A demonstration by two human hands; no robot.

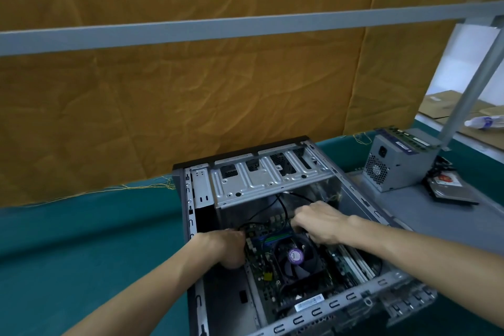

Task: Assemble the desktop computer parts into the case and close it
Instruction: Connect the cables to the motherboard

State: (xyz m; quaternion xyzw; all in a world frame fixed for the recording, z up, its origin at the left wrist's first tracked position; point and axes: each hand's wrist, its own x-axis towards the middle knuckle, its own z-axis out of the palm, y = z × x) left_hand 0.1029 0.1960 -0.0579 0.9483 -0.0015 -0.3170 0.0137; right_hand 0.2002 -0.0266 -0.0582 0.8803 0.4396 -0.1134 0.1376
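Observation:
An open grey computer case [201,188] lies on its side in front of me. Inside it sits a green motherboard [261,264] with a black CPU fan [296,256] bearing a purple sticker. My left hand [227,248] is down at the board's left edge, fingers curled near a black cable [282,206]; what it holds is hidden. My right hand [317,222] reaches in above the fan, fingers curled down at the board, its fingertips hidden. A grey power supply [395,163] stands outside the case at the right, with a flat drive [450,188] beside it.
The case rests on a teal table cover [81,240]. A grey side panel [425,215] lies right of the case under the power supply. An orange cloth [191,90] hangs behind, crossed by a grey metal bar [245,24]. A plastic bottle [485,121] lies on cardboard far right.

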